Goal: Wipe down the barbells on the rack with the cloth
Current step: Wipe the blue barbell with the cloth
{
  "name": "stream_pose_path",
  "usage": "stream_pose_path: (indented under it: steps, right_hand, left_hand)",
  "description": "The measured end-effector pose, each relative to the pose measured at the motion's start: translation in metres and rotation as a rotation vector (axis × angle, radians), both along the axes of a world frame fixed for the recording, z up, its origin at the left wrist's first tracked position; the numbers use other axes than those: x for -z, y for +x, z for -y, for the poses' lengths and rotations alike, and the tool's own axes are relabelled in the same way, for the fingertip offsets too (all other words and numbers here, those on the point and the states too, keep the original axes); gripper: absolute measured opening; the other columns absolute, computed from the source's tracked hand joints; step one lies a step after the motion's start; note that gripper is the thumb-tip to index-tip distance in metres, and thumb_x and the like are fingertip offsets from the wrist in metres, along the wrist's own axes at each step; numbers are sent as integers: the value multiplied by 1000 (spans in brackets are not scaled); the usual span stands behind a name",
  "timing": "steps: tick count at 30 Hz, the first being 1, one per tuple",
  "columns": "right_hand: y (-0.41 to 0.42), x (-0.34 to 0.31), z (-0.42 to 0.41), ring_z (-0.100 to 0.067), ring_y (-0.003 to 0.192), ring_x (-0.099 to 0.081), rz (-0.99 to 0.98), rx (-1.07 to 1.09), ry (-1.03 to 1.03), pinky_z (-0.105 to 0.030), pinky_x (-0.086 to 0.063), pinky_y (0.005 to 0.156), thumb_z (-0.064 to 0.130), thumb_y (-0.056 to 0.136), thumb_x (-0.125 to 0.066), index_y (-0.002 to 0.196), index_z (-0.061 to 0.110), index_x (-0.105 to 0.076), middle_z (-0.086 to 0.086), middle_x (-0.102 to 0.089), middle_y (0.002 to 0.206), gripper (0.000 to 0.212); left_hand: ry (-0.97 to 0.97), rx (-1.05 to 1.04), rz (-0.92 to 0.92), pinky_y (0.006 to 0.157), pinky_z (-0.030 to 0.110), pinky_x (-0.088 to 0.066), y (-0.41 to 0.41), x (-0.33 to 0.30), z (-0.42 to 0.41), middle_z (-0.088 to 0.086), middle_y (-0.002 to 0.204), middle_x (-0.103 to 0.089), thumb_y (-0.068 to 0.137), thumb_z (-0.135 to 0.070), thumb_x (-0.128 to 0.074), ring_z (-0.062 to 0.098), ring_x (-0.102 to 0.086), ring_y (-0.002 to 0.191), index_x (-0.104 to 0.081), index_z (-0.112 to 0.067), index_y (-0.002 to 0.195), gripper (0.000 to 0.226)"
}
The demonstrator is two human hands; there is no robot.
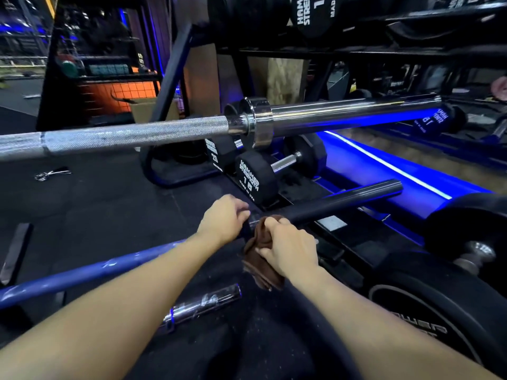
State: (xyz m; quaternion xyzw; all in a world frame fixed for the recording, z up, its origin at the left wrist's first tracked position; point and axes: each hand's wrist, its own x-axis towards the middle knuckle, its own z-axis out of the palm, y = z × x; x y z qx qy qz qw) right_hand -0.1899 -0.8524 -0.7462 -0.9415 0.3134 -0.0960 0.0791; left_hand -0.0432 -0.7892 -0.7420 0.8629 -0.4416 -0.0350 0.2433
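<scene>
cloth point(262, 253) gripped by right hand point(290, 246) on dark barbell point(343, 200).

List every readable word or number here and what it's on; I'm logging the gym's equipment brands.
"HAMMER STRENGTH", "18", "MADE IN USA": black hexagonal dumbbell head on floor.
"20": neighbouring black dumbbell head.
"HAMMER STRENGTH": upper-shelf black dumbbell.
Partly cut lettering: black rubber weight plate, unreadable.

Two barbells and a brown cloth at the rack

A chrome barbell point(170, 134) with knurled shaft and smooth sleeve lies level, high across the view. Below it a dark barbell point(345, 200) with a blue-lit shaft slants low over the floor; a crumpled brown cloth point(258, 256) is draped over it near its collar, hanging down.
</scene>
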Motion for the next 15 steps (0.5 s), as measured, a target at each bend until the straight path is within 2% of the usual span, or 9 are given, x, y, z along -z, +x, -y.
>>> stream_pose_path:
  steps: [3,5,9,12,14,15]
  right_hand:
    - [-3,3,0,-32,106,-60,-31,-3,12,-35,-42,82,44,86,-62,117,25,-45,-2,-51,124,41]
    - [-3,3,0,-31,106,-60,-15,-5,15,-35,-42,81,44,86,-62,118,26,-45,-1,-52,124,41]
    - [0,2,1,-32,105,-60,50,29,55,-35,-43,82,45,85,-63,115,27,-48,-1,-53,123,38]
    - [1,2,3,-33,103,-60,60,44,75,-35,-43,82,46,85,-63,114,28,-47,-1,-52,123,37]
    - [2,3,4,-33,103,-60,65,50,82,-34,-43,82,46,85,-64,112,29,-48,0,-51,123,36]
    - [1,3,3,-33,103,-60,58,49,81,-34,-42,81,46,85,-64,112,28,-48,0,-51,123,36]
  left_hand:
    - [-98,101,67,98,33,-42,-16,10,-12,3,126,-58,95,-23,-56,23,-55,114,-61,-17,126,32]
    - [-92,72,80,97,34,-43,-16,11,-9,3,126,-58,96,-27,-52,24,-55,114,-62,-16,124,32]
    - [87,-24,-8,98,31,-39,-8,-1,7,10,129,-59,100,-34,-41,30,-52,121,-61,-10,124,39]
    - [219,-76,-140,90,32,-37,6,-2,17,23,121,-60,104,-31,-28,38,-52,114,-60,5,108,48]
    - [289,-90,-185,92,32,-37,12,-5,20,23,121,-58,105,-30,-27,37,-52,114,-59,7,113,49]
    - [292,-90,-149,91,32,-38,13,-8,20,22,121,-59,104,-31,-30,36,-53,114,-59,3,115,46]
